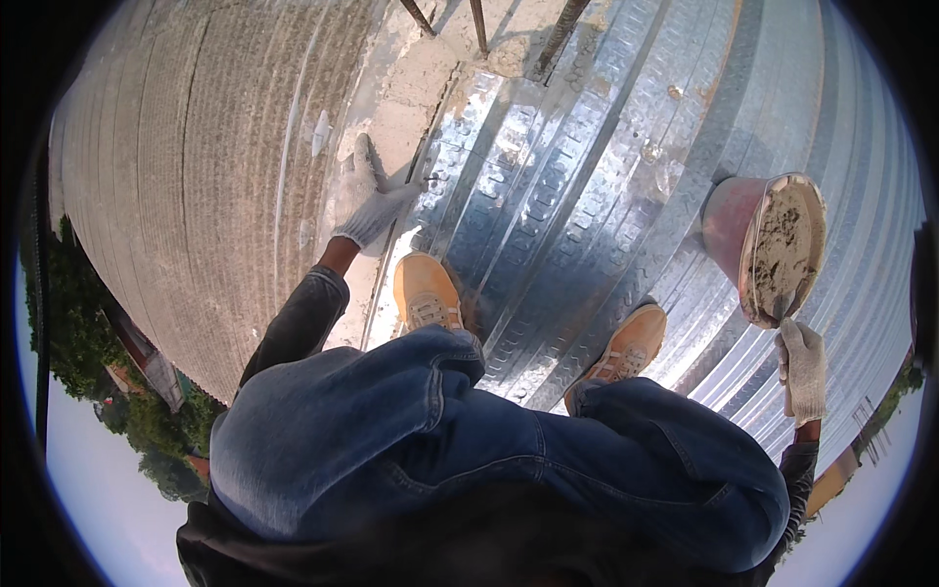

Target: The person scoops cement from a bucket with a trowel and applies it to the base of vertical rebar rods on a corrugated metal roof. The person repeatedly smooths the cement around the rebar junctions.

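Note:
My left hand (369,201), in a pale knit glove, is spread open on the narrow concrete strip (396,98) beside the metal sheet's edge. On the right, a reddish bucket (729,220) leans with its mouth toward me, holding wet grey mortar (785,245). My right hand (804,370), gloved too, is closed at the bucket's lower rim. It grips what looks like a trowel; a bit of dark metal shows at the rim, while the fingers cover most of the handle and the mortar hides the blade.
Shiny ribbed metal decking (548,215) spreads under my tan shoes (427,293). Rusty steel bars (562,34) stick up from the concrete at the top. A rough, dull ribbed surface (215,176) lies to the left. Trees (73,323) and sky show beyond the edge.

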`<state>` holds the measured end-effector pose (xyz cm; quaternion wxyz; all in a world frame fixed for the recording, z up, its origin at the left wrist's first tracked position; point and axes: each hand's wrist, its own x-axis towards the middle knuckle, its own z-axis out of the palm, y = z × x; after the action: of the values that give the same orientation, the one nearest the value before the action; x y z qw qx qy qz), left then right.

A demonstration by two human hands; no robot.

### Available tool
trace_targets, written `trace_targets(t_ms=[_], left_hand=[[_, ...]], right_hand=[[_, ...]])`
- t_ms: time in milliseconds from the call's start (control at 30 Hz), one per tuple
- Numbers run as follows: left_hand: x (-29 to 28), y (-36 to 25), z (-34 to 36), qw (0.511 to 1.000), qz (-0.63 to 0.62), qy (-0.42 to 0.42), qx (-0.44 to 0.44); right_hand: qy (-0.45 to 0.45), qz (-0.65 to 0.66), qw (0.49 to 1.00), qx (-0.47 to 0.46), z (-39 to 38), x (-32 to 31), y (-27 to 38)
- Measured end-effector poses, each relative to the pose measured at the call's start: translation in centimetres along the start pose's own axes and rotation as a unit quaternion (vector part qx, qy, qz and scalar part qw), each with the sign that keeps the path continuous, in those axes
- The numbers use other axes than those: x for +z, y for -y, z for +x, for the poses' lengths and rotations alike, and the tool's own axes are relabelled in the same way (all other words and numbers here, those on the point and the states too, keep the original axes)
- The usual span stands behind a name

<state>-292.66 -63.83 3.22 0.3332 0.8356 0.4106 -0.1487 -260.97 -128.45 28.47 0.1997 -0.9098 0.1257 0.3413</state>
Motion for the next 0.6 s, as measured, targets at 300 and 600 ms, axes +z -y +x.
trace_targets(t_ms=[300, 600], left_hand=[[-1.1, -2.6, -1.1, 0.996, 0.066, -0.065, 0.015], [3.9, 3.9, 1.0, 0.95, -0.248, 0.186, -0.02]], right_hand=[[-0.075, 0.116, 0.99, -0.028, -2.0, -1.3, -2.8], [-0.062, 0.009, 0.993, -0.105, -4.9, -2.8, 1.1]])
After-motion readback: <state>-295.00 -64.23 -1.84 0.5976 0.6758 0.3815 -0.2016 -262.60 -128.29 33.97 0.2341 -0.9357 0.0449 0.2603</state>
